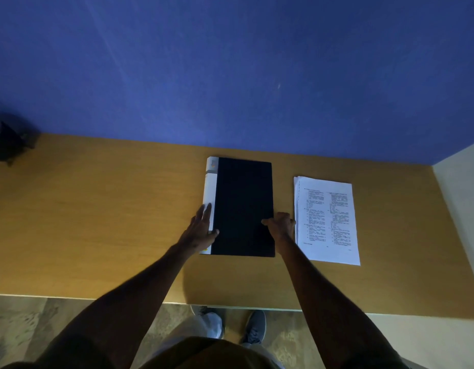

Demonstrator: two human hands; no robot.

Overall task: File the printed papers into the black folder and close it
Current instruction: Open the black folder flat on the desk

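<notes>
A blue wall (230, 62) fills the upper half of the view, and below it a wooden desk (97, 222) runs across from side to side, with a paler wall (462, 195) meeting it at the far right. Under the near edge of the desk lies a mottled floor (31, 320), where the person's two grey shoes (254, 326) point toward the desk. The black folder (243, 206) lies shut and flat near the middle of the desk, its white spine (210, 187) along the left side. Just to its right, apart from it by a narrow strip of bare wood, sits the stack of printed papers (326, 219), face up and slightly fanned at its left edge. The left hand (202, 230) rests flat with its fingers spread along the spine at the folder's lower left, thumb on the black cover. The right hand (282, 225) is curled at the folder's right edge, thumb on top of the cover and fingers tucked beside or under the edge; how firmly it pinches the cover cannot be told. A dark object (7, 142), too dim to identify, sits at the far left corner.
</notes>
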